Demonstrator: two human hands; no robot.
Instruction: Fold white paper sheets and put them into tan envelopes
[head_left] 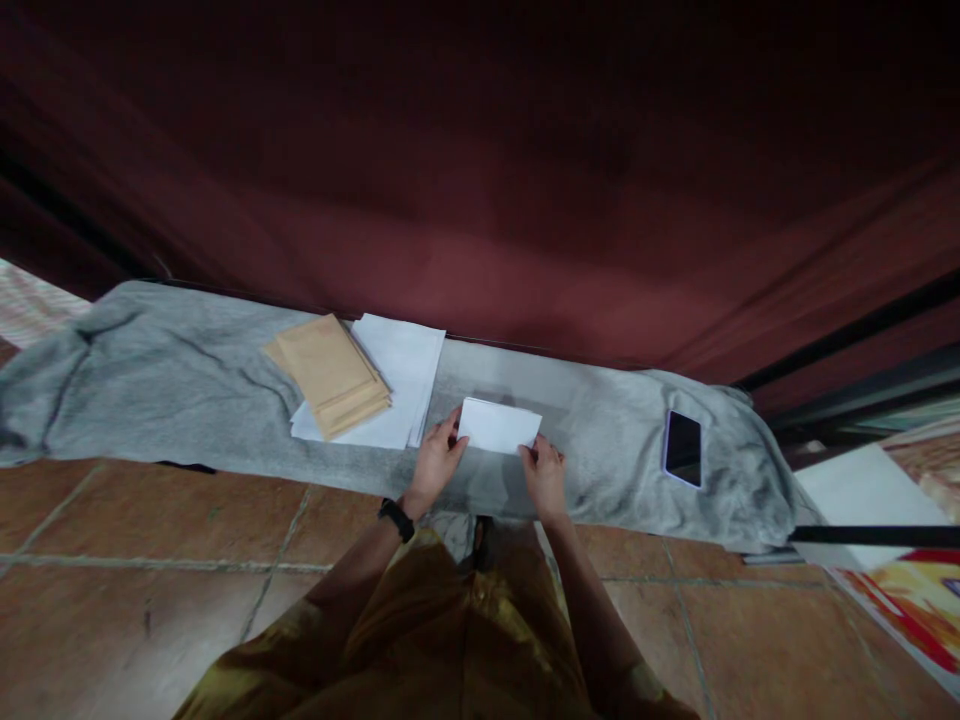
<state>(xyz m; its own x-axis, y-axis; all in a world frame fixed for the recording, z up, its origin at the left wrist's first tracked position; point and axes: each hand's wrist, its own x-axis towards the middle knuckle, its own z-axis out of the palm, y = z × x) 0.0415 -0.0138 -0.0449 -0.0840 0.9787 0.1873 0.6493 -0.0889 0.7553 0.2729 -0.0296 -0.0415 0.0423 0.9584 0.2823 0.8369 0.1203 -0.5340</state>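
From afar I see the left hand [436,462] and right hand [546,480], fingers half-curled, each pinching one end of the layered white paper rectangle [499,426] between them, long axis left–right, neither hand nearer. Beneath it, soft grey cloth [611,440]; left, flat brown envelopes [330,365] on white paper sheets [403,362]; right, a purple-edged black phone [683,450]; beyond, a dark-red upright surface [450,220].

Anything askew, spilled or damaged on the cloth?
Slightly askew: the brown envelopes lie at an angle across white sheets whose edges don't line up. The cloth is rumpled at both ends. No spill or damage shows.
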